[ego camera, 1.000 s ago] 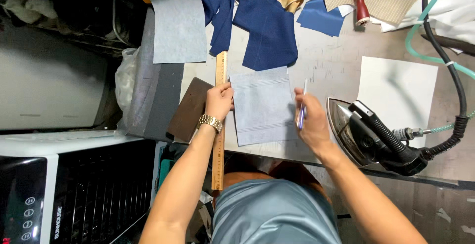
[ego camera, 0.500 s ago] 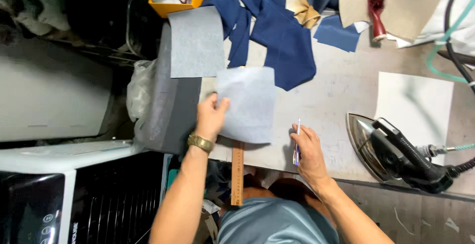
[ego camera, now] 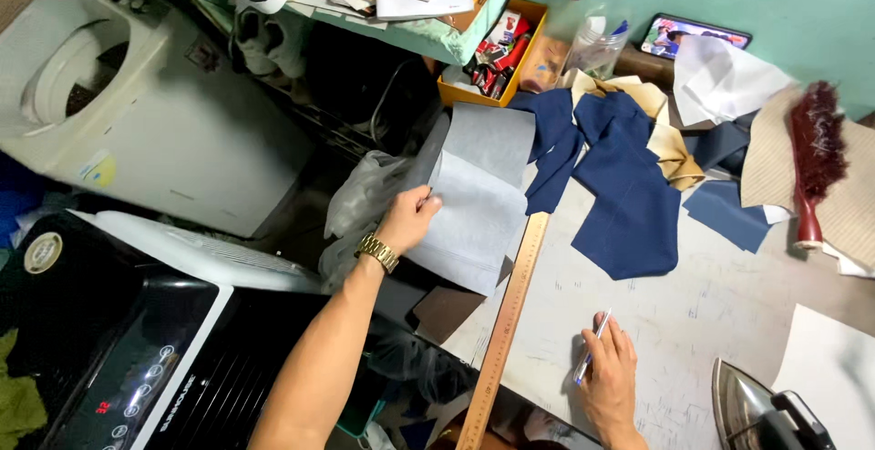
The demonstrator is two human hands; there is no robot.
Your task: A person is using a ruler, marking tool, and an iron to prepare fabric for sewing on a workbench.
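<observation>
Fingers of the left hand [ego camera: 412, 217], which wears a gold-coloured wristwatch [ego camera: 376, 252], pinch the left edge of a pale grey rectangular sheet of interfacing fabric [ego camera: 474, 222], holding it lifted and slightly tilted over the left end of the white marked worktable [ego camera: 693, 313]; a second grey sheet of the same kind [ego camera: 492, 135] lies just behind it, overlapping its upper edge. The right hand [ego camera: 609, 377] rests palm-down on the table near its front edge, fingers closed loosely around a slim silver pen [ego camera: 591, 348] that lies flat against the surface. Between the two hands a long wooden ruler [ego camera: 507, 318] runs diagonally across the table, its upper end touching the held sheet's lower right corner. A brown card piece [ego camera: 447, 311] sits under the sheet, at the table's left edge. Beyond the ruler lie dark blue cut fabric pieces [ego camera: 629, 190], and a red-handled brush [ego camera: 814, 163] lies on a beige cloth at far right. A steam iron [ego camera: 761, 413] stands at the lower right corner
</observation>
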